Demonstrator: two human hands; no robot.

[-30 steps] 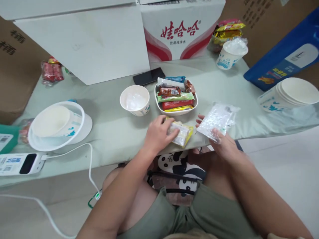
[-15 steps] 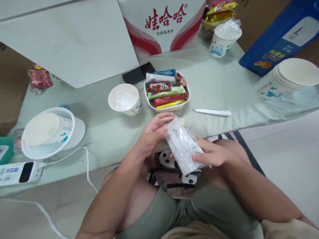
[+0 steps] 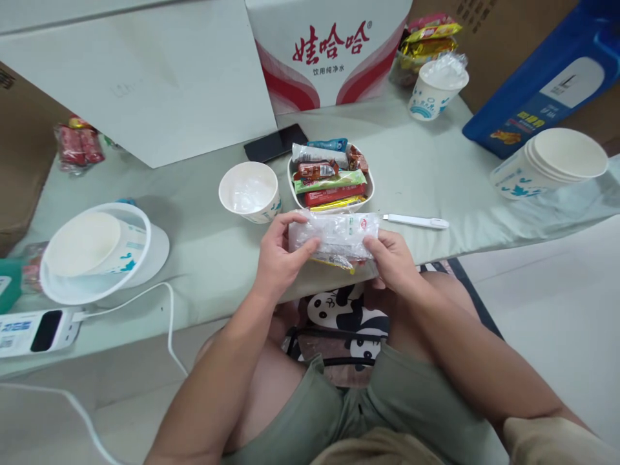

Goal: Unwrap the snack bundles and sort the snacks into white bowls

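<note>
Between my two hands a crinkled clear plastic packet [image 3: 334,234] with white contents is held level at the table's front edge. My left hand [image 3: 285,255] grips its left end, thumb on top. At the right end my right hand [image 3: 393,259] pinches it, thumb in front. Some yellow and red shows under the packet; what it belongs to I cannot make out. Just behind stands a white bowl [image 3: 372,194] full of wrapped snack bars [image 3: 332,184]. A paper cup [image 3: 249,190] with clear plastic inside is to its left. A white utility knife [image 3: 416,221] lies to the right.
At left, a white tub [image 3: 157,248] holds a paper cup, near a power strip [image 3: 36,332] with a white cable. A phone [image 3: 276,143] lies behind the bowl. Stacked paper cups [image 3: 547,165] and a blue jug [image 3: 527,84] stand at right; boxes [image 3: 334,51] line the back.
The packet has turned from slanting to level and risen toward the bowl. My right hand has moved up with it, and my left hand now grips its left end.
</note>
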